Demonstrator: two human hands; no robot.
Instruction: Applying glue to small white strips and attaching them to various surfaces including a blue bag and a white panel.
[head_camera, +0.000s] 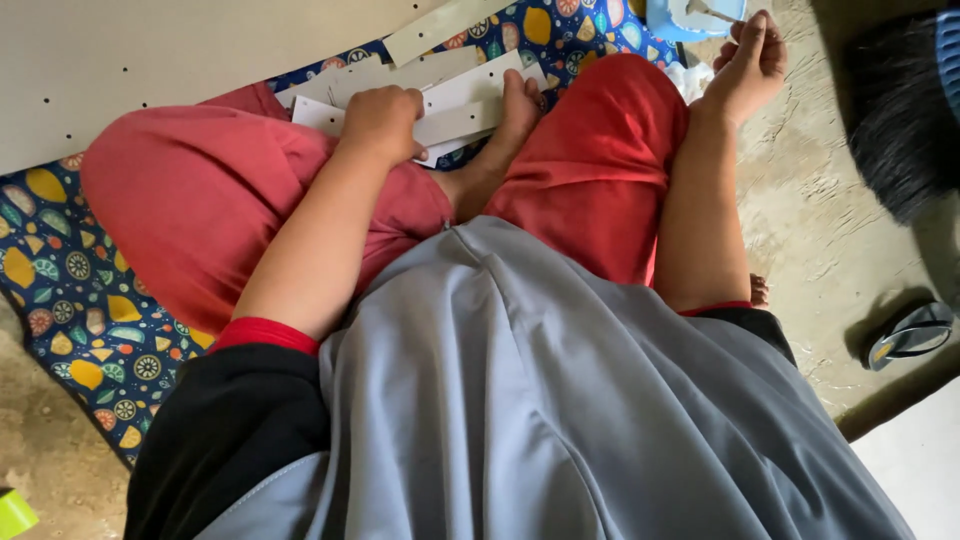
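I sit cross-legged in red trousers on a patterned blue mat (70, 290). My left hand (382, 122) is closed, knuckles up, pressing down on a stack of white drilled strips (460, 95) in front of my knees. My bare foot (520, 105) rests on the same strips. My right hand (748, 62) reaches out to the far right, fingers pinched on a small metal piece (712, 12) above a light blue plastic container (680, 20).
A large white drilled panel (150, 50) lies at the upper left. Bare concrete floor (830, 220) is on the right, with a grey sandal (912, 335) and a dark brush-like object (900, 110). A yellow-green object (12, 512) sits at the lower left corner.
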